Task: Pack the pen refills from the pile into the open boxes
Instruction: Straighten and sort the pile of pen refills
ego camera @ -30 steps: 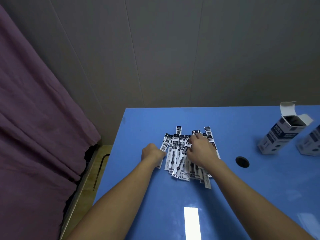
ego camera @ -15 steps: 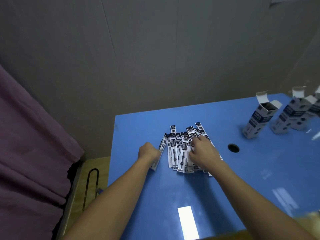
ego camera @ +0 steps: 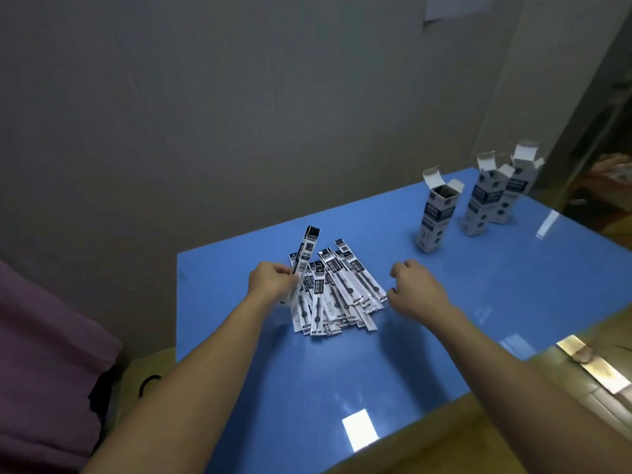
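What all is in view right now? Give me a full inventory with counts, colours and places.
pile of pen refills: one pile, white and black packets, on the table between the hands
held pen refill: one, white and black, raised over the pile's left edge
open boxes: three, white with dark blue print, standing at the far right of the table, flaps up
table: one, blue, glossy
curtain: one, purple, at the left
wall: grey, behind the table
left hand: one, pinches the held pen refill
right hand: one, fingers loosely curled, holding nothing, right of the pile
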{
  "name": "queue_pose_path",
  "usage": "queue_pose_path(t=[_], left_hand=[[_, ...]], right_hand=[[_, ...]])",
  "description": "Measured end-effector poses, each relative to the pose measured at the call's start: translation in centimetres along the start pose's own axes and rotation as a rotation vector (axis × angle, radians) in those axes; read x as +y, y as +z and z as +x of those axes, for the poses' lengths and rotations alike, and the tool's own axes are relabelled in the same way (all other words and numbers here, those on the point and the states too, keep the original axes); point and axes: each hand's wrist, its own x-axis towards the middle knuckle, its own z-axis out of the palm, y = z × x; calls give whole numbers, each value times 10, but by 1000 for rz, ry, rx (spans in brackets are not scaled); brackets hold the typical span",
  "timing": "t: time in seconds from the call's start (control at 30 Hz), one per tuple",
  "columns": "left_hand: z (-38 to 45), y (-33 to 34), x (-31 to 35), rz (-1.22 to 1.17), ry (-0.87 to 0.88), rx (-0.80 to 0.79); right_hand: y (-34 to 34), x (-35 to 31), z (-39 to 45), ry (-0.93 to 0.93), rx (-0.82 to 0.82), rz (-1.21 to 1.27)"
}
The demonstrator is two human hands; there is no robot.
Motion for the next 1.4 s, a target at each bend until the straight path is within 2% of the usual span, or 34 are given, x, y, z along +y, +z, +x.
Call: queue_pose_path(t=[0.4,0.57,0.93,1.13,1.4], left_hand=[[-28,99,90,-74,94,60],[-40,132,108,-107,72,71],[-29,182,141,-77,94,131],[-2,207,150,-135,83,140],[31,217,157,-203,3,185]], right_hand=[[-47,155,-7,-62,-62,-100],[-63,197,0,-93,-118,-130],[-66,228,51,-177,-186,-77],[-67,233,104,-216,-205,-32],[-60,217,184,-196,-229,316]])
